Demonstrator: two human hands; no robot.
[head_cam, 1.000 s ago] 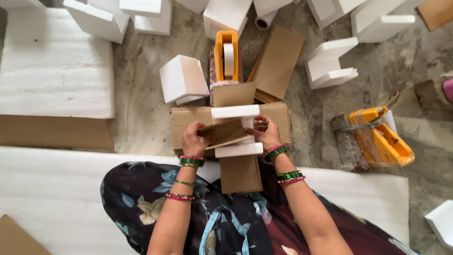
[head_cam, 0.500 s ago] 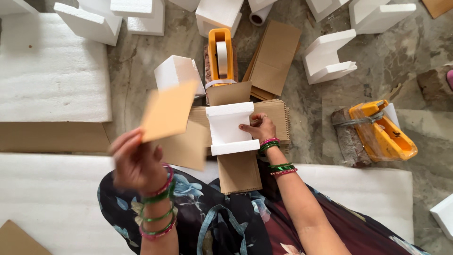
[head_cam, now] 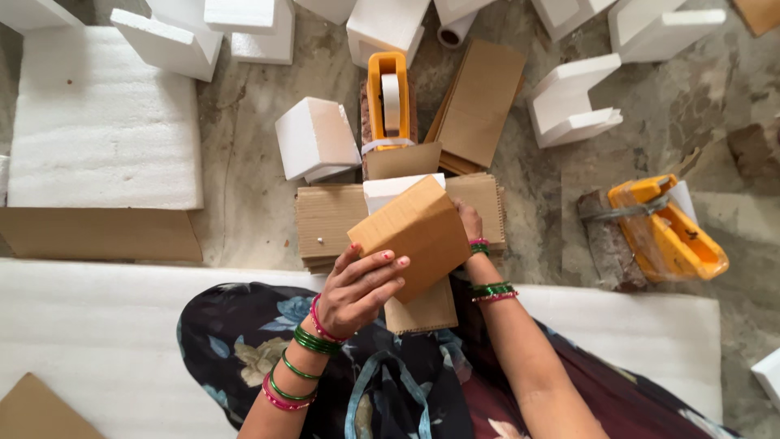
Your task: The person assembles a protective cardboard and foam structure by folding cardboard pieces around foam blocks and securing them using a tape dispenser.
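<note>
**Cardboard Sheet Meets Foam Block on a Workshop Floor**

We see the left hand (head_cam: 361,286) pinching a brown cardboard sheet (head_cam: 413,232) tilted over a white foam block (head_cam: 390,192), which rests on a stack of cardboard (head_cam: 325,219) on the floor (head_cam: 244,179). The right hand (head_cam: 469,221) is mostly hidden behind the sheet; we cannot tell its grip. The block looks only partly covered, untaped. We count two orange tape dispensers (head_cam: 386,97), one of them at right.
</note>
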